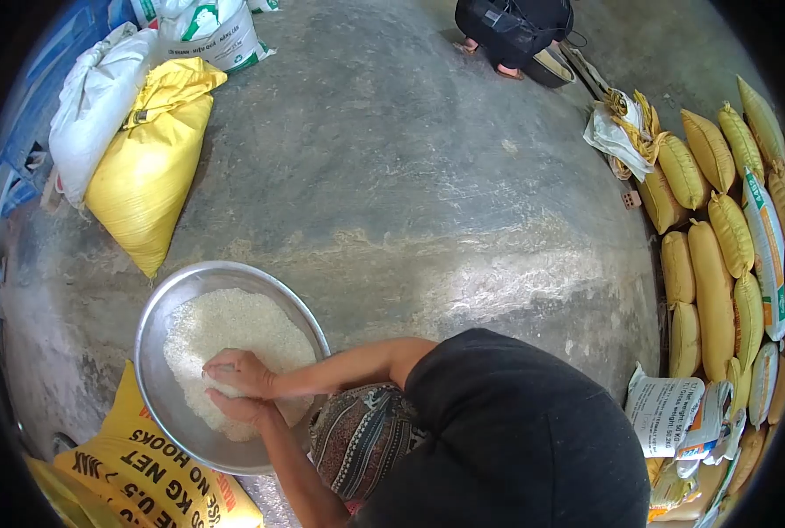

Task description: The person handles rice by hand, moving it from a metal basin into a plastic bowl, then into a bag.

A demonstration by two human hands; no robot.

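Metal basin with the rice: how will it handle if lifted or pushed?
Probably heavy for its size: rice covers most of the metal basin. The basin is likely stiff; its rim looks evenly round. Loose grains would probably shift and spill if it tilts, as the left hand and right hand sit pressed into them.
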